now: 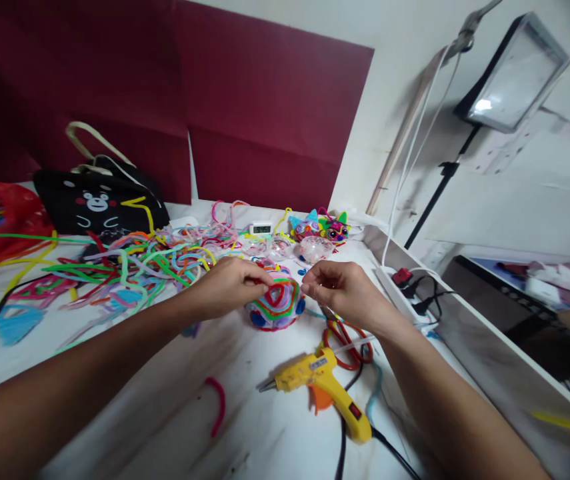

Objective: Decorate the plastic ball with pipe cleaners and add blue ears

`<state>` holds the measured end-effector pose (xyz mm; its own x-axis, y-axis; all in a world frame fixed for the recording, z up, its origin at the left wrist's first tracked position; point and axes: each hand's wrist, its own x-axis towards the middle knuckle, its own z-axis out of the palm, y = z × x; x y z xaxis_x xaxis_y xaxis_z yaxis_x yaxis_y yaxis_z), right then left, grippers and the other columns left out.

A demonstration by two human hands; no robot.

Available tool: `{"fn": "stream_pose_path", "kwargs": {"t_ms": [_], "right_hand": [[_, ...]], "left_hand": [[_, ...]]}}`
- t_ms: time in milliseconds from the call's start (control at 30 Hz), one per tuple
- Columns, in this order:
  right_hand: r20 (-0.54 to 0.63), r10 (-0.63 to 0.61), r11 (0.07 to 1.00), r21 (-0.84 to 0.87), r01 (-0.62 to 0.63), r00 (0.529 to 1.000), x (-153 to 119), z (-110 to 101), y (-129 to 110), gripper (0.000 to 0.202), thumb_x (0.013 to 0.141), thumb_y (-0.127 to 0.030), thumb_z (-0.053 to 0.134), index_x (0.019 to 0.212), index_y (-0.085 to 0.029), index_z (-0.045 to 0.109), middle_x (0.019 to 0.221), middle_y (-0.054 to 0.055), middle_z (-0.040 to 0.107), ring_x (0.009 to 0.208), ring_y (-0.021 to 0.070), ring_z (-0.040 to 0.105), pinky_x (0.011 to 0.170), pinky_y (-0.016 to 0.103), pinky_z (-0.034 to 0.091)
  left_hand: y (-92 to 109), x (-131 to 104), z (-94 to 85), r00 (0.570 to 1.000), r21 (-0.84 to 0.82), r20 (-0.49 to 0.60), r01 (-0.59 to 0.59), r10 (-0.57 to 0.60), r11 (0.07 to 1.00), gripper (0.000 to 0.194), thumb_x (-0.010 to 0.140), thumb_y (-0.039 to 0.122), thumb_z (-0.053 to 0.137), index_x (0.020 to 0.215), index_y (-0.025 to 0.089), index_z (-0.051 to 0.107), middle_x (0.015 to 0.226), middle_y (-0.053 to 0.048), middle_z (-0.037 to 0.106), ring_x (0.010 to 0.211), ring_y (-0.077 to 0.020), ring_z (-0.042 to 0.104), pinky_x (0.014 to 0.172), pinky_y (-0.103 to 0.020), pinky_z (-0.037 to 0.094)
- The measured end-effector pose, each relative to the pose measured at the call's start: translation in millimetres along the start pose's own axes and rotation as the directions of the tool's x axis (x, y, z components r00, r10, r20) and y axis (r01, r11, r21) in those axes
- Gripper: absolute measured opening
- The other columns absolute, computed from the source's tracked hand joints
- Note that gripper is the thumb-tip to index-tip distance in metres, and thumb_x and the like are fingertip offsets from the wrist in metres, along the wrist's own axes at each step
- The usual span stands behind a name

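Observation:
A round craft piece covered in coiled, multicoloured pipe cleaners stands on the table between my hands, with dark blue spots on its sides. My left hand is closed in a pinch at its upper left, the fingertips over the red centre. Just off its upper right, my right hand pinches thumb and forefinger together. Whatever either pinch holds is too small to make out. Nearer to me lies a yellow hot glue gun, nozzle pointing left. A short magenta pipe cleaner curves on the table to its left.
A heap of loose pipe cleaners spreads over the left side, before a black bag. Behind the piece are clear bubble-like balls, colourful cat-eared figures and a small digital display. A power strip runs along the right edge.

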<state>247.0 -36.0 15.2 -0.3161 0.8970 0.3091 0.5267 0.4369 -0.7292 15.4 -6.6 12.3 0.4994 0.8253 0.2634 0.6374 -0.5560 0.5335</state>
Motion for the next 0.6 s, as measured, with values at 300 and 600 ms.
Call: {"fn": "stream_pose_path", "kwargs": {"t_ms": [300,600], "right_hand": [[0.022,-0.006,0.999,0.04,0.005,1.0,-1,-1,4,0.011,0.081,-0.026,0.061,0.075,-0.018,0.066,0.061,-0.002,0.059,0.051,0.0098,0.048,0.05,0.022,0.035],[0.028,0.015,0.998,0.065,-0.016,0.999,-1,-3,2,0.013,0.079,-0.029,0.063,0.074,-0.017,0.066,0.059,-0.001,0.057,0.052,0.0104,0.048,0.049,0.022,0.035]], "left_hand": [[18,22,-15.7,0.928,0.175,0.236,-0.334,0.29,0.926,0.029,0.081,0.01,0.05,0.089,0.019,0.075,0.083,-0.002,0.074,0.075,-0.0141,0.064,0.07,-0.021,0.04],[36,40,-25.9,0.892,0.295,0.381,-0.366,0.243,0.883,0.021,0.075,0.007,0.052,0.074,0.02,0.068,0.066,0.001,0.065,0.062,-0.0134,0.055,0.06,-0.021,0.036]]}}
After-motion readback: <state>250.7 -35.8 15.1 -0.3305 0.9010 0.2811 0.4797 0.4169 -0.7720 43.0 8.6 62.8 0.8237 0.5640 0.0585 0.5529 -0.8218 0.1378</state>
